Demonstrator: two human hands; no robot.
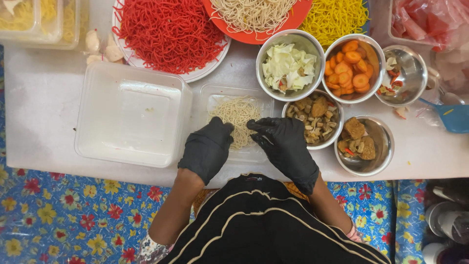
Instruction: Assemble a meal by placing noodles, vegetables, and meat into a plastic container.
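White counter (44,98) carries a clear tray (215,95); both gloved hands, left (206,149) and right (283,146), pinch its pale noodles (239,113) with bunched fingers, ingredient bowls (364,68) within reach.

Five round steel bowls stood on the worktop: cabbage (290,66), carrot slices (352,68), scraps (404,76), and two of brown pieces (315,117) (364,145). Four noodle heaps lay behind: red (168,32), pale (254,14), and two yellow (334,17) (34,17). Two black-gloved hands (207,146) (283,144) showed.
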